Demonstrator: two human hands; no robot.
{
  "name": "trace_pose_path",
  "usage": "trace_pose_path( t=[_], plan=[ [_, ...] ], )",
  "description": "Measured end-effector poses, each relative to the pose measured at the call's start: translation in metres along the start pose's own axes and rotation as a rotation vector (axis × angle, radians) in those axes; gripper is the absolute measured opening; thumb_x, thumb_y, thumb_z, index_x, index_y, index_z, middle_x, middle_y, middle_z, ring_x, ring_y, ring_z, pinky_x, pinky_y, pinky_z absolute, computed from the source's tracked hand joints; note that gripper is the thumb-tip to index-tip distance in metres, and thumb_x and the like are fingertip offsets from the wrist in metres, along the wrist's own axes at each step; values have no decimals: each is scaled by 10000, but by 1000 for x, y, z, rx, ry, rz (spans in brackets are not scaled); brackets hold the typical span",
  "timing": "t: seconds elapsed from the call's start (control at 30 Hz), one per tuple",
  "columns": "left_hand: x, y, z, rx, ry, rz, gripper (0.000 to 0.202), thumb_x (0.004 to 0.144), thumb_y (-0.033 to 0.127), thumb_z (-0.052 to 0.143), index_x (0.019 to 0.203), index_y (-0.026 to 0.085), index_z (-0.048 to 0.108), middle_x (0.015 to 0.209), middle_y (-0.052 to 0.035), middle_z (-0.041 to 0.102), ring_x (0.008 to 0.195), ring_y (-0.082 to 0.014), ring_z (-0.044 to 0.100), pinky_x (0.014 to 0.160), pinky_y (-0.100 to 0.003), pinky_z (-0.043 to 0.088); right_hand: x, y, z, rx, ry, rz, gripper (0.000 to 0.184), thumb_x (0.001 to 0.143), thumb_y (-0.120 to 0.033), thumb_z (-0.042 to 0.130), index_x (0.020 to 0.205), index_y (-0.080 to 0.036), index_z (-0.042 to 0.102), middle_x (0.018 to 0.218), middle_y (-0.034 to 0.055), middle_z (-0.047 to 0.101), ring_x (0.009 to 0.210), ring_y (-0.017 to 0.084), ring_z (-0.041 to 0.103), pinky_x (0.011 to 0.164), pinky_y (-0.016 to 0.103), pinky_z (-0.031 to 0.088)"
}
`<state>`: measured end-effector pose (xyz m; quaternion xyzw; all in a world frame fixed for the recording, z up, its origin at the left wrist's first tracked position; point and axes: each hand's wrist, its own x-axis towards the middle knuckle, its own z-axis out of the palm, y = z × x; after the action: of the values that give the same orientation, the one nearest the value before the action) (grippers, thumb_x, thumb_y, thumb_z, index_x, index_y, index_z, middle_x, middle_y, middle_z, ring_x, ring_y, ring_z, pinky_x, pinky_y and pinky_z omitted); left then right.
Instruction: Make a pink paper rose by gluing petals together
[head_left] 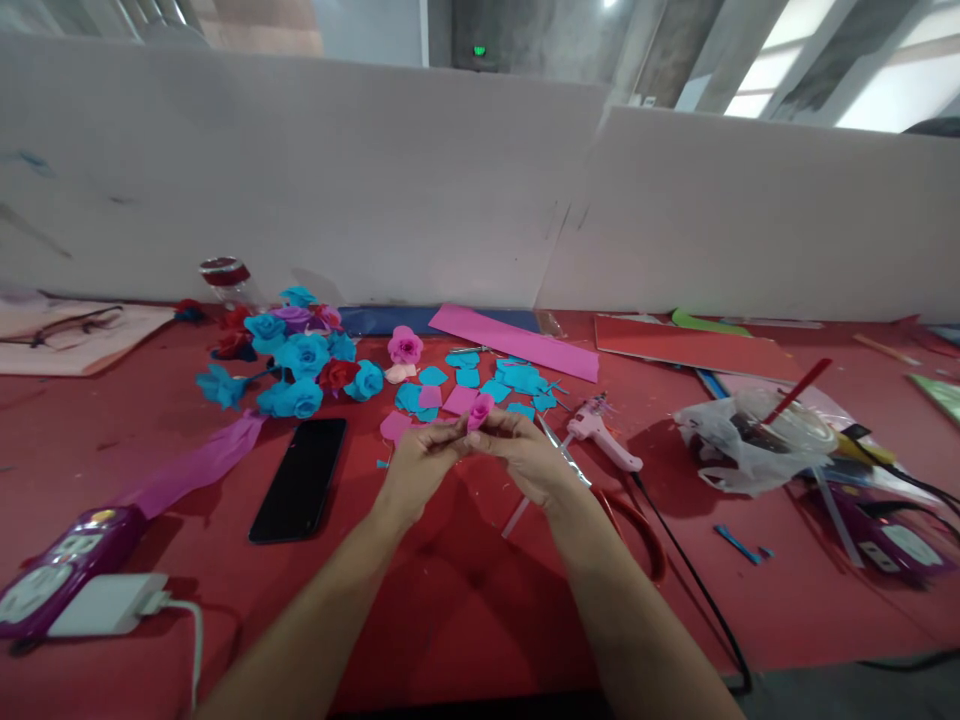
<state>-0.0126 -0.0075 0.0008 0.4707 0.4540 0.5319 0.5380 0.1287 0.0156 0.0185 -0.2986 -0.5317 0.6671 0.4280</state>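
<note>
Above the red table [465, 620], the left hand [427, 455] and right hand [525, 455] meet, fingertips pinching a small pink flower [480, 411] between them; blue petals [517, 376] lie scattered just beyond; scissors [574, 466] and a pink glue gun [604, 438] rest beside the right hand. To the left, a black phone [298, 480] lies near a bunch of mostly blue flowers [301, 355].

No wording, brand or number can be read. A small green sign [479, 50] glows in the background above the white partition [300, 170] (its lit pattern is too small to make out). The partition carries a blue smear [34, 162] at the left and thin dark strokes near the seam, none forming a legible character. The phone [298, 480] shows a dark screen without readable text, and any print on the purple power strip [124, 522] or white charger [105, 607] is illegible.
</note>
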Motion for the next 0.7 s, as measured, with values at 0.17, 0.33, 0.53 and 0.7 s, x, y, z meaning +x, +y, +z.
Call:
trace_pose_path(
  t=[0.17,0.33,0.53,0.7],
  plan=[
    [0,2,-3,59,-65,68,166,684,290,699,836,253,754,840,-17,729,869,-204,634,847,-331,465,-1,-3,2,28,-25,-23,121,678,-285,724,770,-214,690,784,-3,677,787,141,621,841,319,469],
    [1,6,-3,-18,72,1,187,640,280,732,820,234,757,786,-29,737,818,-206,647,817,-331,473,0,-3,7,36,79,-55,283,658,-211,696,936,-247,659,925,3,658,859,147,593,821,297,461],
    [3,7,-4,-169,161,-86,169,576,251,779,722,173,747,718,-38,723,744,-175,648,828,-324,467,5,5,4,160,458,-157,90,637,-125,526,600,-181,586,585,-37,561,563,89,493,573,214,380],
    [7,0,-8,-416,109,-129,175,584,249,783,722,157,728,726,-26,689,670,-119,621,755,-281,485,2,1,6,137,523,-255,103,636,-157,483,557,-170,548,491,-43,476,464,89,389,463,228,277]
  ],
)
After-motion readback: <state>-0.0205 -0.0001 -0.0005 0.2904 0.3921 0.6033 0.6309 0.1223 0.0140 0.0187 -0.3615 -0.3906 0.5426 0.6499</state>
